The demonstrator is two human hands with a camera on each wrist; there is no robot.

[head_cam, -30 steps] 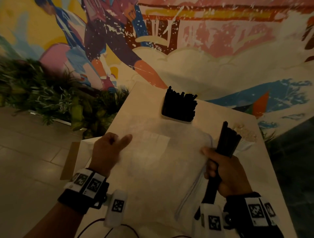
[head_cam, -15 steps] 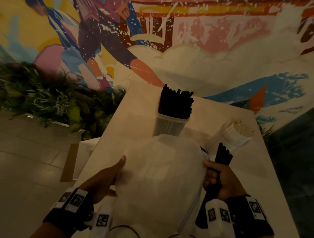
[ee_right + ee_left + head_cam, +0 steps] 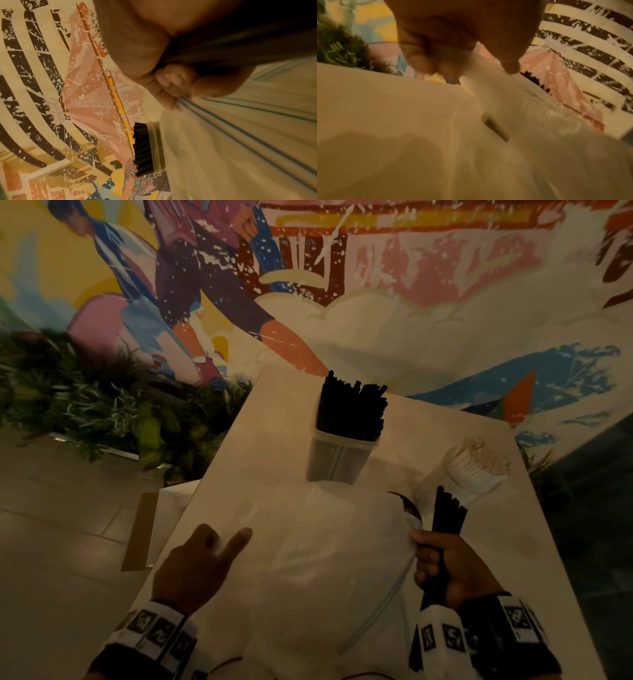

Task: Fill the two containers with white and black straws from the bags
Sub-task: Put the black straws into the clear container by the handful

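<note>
A clear container point(image 3: 342, 455) packed with black straws stands at the table's far middle, also seen as the container point(image 3: 154, 148) in the right wrist view. To its right, a second container point(image 3: 445, 474) of white straws leans. A clear zip bag point(image 3: 308, 559) lies puffed on the table in front of me. My left hand point(image 3: 202, 566) pinches its left edge, index finger stretched over the film; this left hand point(image 3: 462, 40) shows the bag point(image 3: 522, 135) running up between thumb and fingers. My right hand point(image 3: 445, 570) grips a bundle of black straws point(image 3: 447, 515) upright and also pinches the bag's zip edge point(image 3: 223, 112).
The pale table point(image 3: 274, 412) narrows towards a painted mural wall point(image 3: 376, 285). Green plants point(image 3: 85, 412) line the floor at the left. A flat brown board point(image 3: 137, 535) and a white box lie on the tiles beside the table's left edge.
The bag, held up in front of the containers a second ago, has come down onto the table, uncovering both containers. My right hand has kept its grip on the black straws.
</note>
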